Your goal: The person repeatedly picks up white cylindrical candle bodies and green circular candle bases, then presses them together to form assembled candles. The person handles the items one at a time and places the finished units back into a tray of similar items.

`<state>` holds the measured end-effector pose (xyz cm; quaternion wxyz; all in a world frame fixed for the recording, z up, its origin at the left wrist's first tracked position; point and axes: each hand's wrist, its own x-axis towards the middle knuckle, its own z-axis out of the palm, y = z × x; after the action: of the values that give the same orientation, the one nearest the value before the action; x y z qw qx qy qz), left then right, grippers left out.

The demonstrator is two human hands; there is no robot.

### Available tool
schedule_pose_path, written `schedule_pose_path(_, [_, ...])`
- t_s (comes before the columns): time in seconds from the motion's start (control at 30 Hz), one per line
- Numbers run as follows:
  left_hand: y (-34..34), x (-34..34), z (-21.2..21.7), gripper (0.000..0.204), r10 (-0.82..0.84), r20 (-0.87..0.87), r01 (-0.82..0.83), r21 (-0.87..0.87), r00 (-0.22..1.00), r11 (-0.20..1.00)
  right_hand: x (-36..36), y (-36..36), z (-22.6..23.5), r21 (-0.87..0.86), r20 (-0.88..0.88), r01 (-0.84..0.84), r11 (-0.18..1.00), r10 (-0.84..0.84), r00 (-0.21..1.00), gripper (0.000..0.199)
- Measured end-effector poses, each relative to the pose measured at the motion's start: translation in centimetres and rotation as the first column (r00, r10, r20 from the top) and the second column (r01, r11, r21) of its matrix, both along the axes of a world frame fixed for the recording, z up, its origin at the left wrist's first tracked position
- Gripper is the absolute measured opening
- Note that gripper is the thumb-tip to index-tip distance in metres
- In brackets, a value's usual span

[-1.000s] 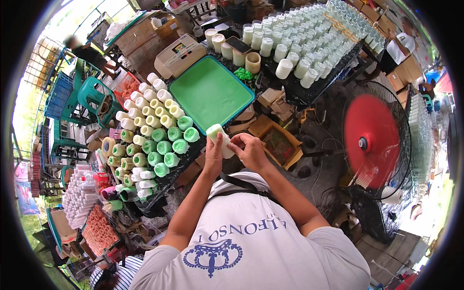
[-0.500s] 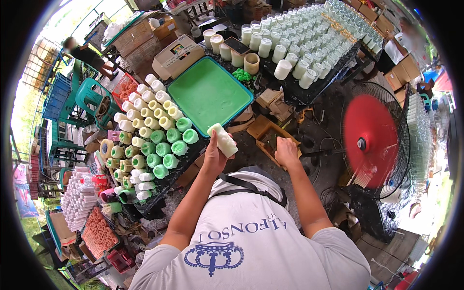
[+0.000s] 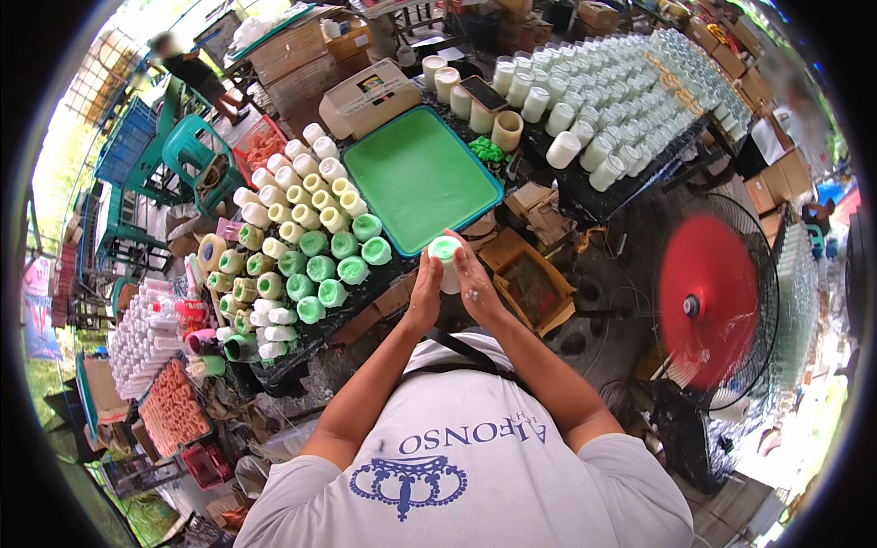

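Note:
A white pillar candle (image 3: 445, 247) with a green top stands upright between my two hands, in front of my chest. My left hand (image 3: 427, 287) is pressed round its left side. My right hand (image 3: 474, 285) wraps the other side, and small white bits cling to its back. My palms cover much of the candle's body. Just beyond my hands lies a tray (image 3: 496, 203) with a dark blue-green rim, filled with a smooth green surface. Left of it, several cream and green-topped candles (image 3: 353, 268) stand in rows.
An open cardboard box (image 3: 559, 309) lies right of my hands. A red fan (image 3: 708, 297) stands further right. Many glasses with white filling (image 3: 585, 114) cover the far-right table; a phone (image 3: 483, 92) rests on pale cylinders. People stand at far left and far right.
My right hand has moved from above the cardboard box to the candle. The candle, tilted in my left hand before, is now upright between both hands, its green top showing.

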<state>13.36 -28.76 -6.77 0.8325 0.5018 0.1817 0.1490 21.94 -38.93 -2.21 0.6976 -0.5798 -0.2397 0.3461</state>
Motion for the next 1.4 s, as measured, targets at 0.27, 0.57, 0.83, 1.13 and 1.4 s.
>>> schedule_pose_path(0.27, [-0.2,-0.5,1.9,0.056,0.032,0.142,-0.034,0.016,0.989,0.999,0.3,-0.6,0.7,0.121,0.13,-0.1,0.988,0.084,0.988,0.061])
schedule_pose_path(0.57, [-1.4,0.8,2.4,0.063,0.148,-0.087,-0.162,-0.187,0.985,0.969,0.1,0.2,-0.9,0.02,0.358,0.039,0.999,-0.043,0.933,0.049])
schedule_pose_path(0.83, [-1.2,0.3,4.0,0.067,0.054,-0.107,-0.086,-0.316,0.993,0.945,-0.1,1.2,-1.0,0.108,0.183,0.116,0.987,-0.134,0.974,0.049])
schedule_pose_path(1.13, [-0.2,0.1,4.0,0.063,0.089,-0.156,-0.126,-0.246,0.984,0.961,0.1,1.4,-0.6,-0.124,0.439,0.17,0.978,-0.099,0.893,0.057])
schedule_pose_path(1.4, [-0.1,0.5,2.6,0.062,0.108,0.009,-0.098,-0.347,0.994,0.933,0.1,2.2,-0.5,-0.04,0.052,0.021,0.999,-0.019,0.998,0.062])
